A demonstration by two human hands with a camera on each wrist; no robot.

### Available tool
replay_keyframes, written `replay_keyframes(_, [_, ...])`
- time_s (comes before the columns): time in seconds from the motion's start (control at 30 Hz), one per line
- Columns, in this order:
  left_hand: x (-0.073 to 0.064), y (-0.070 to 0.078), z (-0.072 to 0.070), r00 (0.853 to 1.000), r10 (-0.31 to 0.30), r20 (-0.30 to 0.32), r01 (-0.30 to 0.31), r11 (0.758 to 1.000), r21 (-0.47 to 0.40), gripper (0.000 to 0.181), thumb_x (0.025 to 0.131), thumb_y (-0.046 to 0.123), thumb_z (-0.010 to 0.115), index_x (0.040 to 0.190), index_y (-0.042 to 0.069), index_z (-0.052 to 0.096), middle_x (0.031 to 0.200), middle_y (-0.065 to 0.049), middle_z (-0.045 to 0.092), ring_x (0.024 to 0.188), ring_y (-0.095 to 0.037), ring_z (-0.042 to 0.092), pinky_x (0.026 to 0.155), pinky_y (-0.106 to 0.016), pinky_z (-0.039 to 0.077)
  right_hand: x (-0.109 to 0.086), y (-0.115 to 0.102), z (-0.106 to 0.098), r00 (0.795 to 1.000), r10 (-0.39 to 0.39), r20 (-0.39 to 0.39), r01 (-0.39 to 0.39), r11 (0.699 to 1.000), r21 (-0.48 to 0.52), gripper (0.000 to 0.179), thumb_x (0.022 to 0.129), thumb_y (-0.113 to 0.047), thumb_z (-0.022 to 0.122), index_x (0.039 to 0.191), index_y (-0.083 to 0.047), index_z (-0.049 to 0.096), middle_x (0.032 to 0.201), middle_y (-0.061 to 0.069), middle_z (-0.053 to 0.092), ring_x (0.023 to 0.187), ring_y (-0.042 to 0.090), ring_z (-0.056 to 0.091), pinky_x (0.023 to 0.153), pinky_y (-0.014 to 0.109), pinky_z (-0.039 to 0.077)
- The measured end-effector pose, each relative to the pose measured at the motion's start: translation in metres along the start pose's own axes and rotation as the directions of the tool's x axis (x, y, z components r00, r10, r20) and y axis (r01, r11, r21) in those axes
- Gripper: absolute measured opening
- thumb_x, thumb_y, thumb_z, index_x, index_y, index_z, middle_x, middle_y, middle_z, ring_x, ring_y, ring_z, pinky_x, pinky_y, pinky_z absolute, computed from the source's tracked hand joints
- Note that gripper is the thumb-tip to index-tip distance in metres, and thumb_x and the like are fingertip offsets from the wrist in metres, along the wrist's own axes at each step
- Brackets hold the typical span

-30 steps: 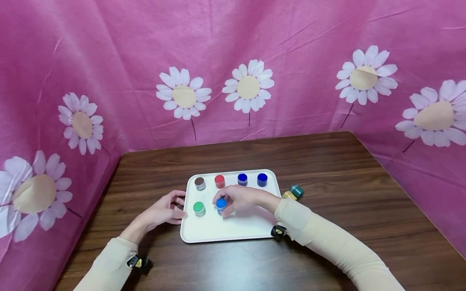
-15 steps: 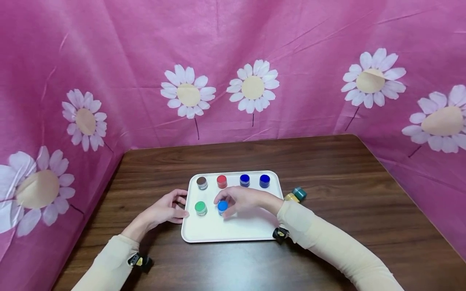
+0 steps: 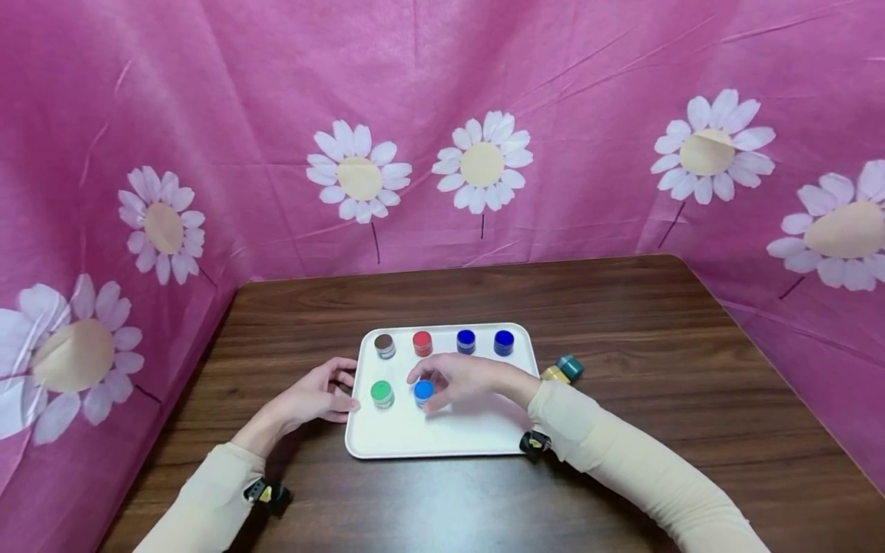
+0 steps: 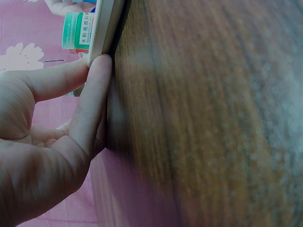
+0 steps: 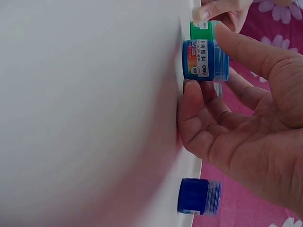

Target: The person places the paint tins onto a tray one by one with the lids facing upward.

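On the white tray (image 3: 442,445) stand small lidded paint jars in two rows. My right hand (image 3: 459,378) reaches over the tray and holds the light blue paint jar (image 5: 203,60), thumb by its lid and curled fingers at its other side. Left of that jar is a green paint jar (image 3: 382,393), upright, with a printed label visible in the left wrist view. My left hand (image 3: 314,395) pinches the tray's left rim between thumb and finger. The back row has a brown-lidded jar (image 3: 384,346), a red jar (image 3: 422,342) and two dark blue jars (image 3: 466,341).
Right of the tray, a dark green jar (image 3: 570,367) and a yellow jar (image 3: 555,374) lie side by side on the wooden table (image 3: 643,322). A pink cloth (image 3: 415,69) with white daisies hangs around the back and sides. Black straps with small devices sit on both wrists.
The head view has shifted slightly, so the scene appears a little further right. Both hands and the jars keep nearly the same positions.
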State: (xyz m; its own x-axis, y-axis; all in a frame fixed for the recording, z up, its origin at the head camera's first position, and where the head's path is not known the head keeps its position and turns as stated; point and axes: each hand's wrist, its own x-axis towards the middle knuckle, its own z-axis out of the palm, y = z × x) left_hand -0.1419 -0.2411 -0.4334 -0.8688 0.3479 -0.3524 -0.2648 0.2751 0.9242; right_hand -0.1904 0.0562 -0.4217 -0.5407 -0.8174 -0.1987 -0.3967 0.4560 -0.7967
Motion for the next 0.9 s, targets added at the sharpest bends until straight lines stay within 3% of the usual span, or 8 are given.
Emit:
replay_keyframes(0.43, [0.001,0.000,-0.001,1.000,-0.002,-0.002,0.002,1.000,0.005,0.074,0.085,-0.010,0.072,0.146,-0.007,0.030,0.118,-0.021,0.044,0.087,-0.022,0.058,0.073,-0.041,0.062,-0.001,0.001,-0.002,1.000,0.022,0.012,-0.022,1.000,0.006,0.050,0.087,-0.015,0.082,0.132,-0.006,0.061,0.111,-0.004,0.065,0.092,0.014,0.059,0.090,0.030,0.051])
replay_keyframes(0.9, [0.001,0.000,-0.002,1.000,0.005,0.007,-0.005,1.000,-0.002,0.074,0.085,-0.010,0.071,0.145,-0.008,0.029,0.118,-0.020,0.044,0.087,-0.020,0.059,0.073,-0.041,0.061,-0.021,-0.002,-0.016,1.000,-0.017,-0.014,0.017,1.000,0.027,0.047,0.089,-0.014,0.080,0.131,-0.008,0.062,0.116,0.002,0.065,0.097,0.017,0.063,0.089,0.029,0.052])
